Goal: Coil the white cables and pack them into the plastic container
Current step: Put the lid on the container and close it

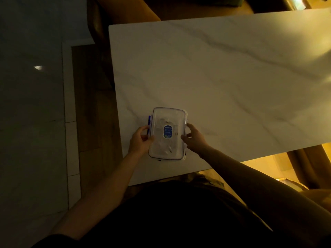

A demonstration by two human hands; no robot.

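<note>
Presently the lidded container [168, 133] sits on the table [223, 77], cables [161, 122] inside; left hand [140, 140] grips its left edge, right hand [194, 137] open against the right.

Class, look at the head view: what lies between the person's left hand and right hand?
The lidded plastic container, white cables visible inside; left hand grips one side, right hand touches the other.

Marble table [223, 72] w/ lidded container [167, 120]
</note>
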